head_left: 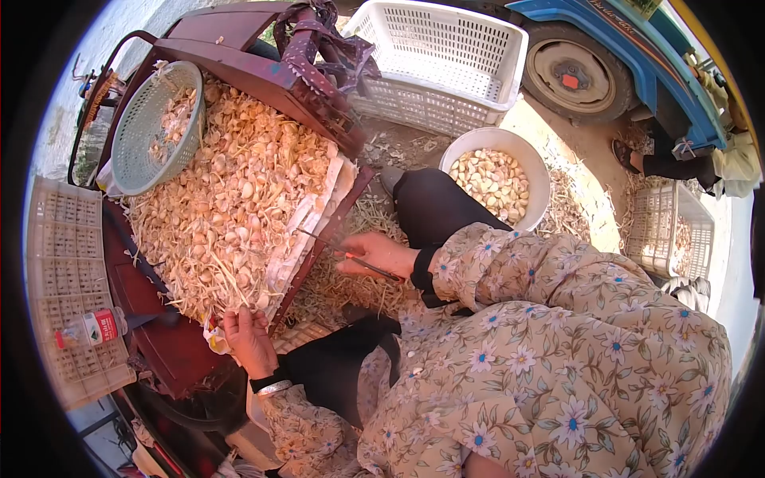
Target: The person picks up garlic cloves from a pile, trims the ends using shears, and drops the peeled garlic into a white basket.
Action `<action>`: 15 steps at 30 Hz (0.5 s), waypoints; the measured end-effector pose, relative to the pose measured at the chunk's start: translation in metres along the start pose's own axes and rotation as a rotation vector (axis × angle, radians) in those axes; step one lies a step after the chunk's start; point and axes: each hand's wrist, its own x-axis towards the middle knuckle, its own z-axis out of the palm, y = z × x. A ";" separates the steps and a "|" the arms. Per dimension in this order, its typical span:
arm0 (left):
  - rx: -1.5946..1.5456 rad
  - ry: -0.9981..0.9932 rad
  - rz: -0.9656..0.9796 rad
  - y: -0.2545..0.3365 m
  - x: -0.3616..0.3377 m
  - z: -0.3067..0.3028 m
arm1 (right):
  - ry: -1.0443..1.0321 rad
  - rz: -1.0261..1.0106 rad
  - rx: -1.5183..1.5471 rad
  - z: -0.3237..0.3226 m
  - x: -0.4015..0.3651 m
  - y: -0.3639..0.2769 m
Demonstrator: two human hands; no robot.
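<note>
A large heap of garlic cloves and loose skins [231, 199] covers the dark red cart bed in front of me. At the heap's near edge is my left hand [249, 342], its fingers pinched together beside pale cloves and dry stalks; what lies between the fingertips is too small to make out. My right hand [378, 253] is closed around a slim dark tool [327, 241], thin and pointed like a narrow knife, with an orange-red spot near the grip. The tool's tip points toward the heap's paper-lined edge, apart from my left hand.
A pale green colander [159, 163] rests on the heap. Beyond my knee stands a white bucket of cloves [546, 179], near white plastic crates [446, 80] and a blue vehicle's wheel [570, 72]. A bottle [92, 327] lies on another crate [72, 231]. Another person's foot [625, 155] shows at right.
</note>
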 end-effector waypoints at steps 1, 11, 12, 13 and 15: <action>0.043 -0.030 -0.025 -0.001 -0.006 0.002 | 0.009 -0.008 -0.003 0.000 0.000 -0.001; -0.207 -0.186 -0.072 -0.015 -0.024 0.031 | -0.182 0.271 0.540 0.008 -0.008 -0.032; -0.225 -0.206 -0.087 -0.018 -0.029 0.039 | -0.190 0.258 0.614 0.014 -0.010 -0.035; -0.246 -0.224 -0.099 -0.021 -0.035 0.047 | -0.201 0.242 0.684 0.020 -0.011 -0.040; -0.257 -0.296 -0.126 -0.025 -0.045 0.059 | -0.195 0.206 0.690 0.027 -0.010 -0.041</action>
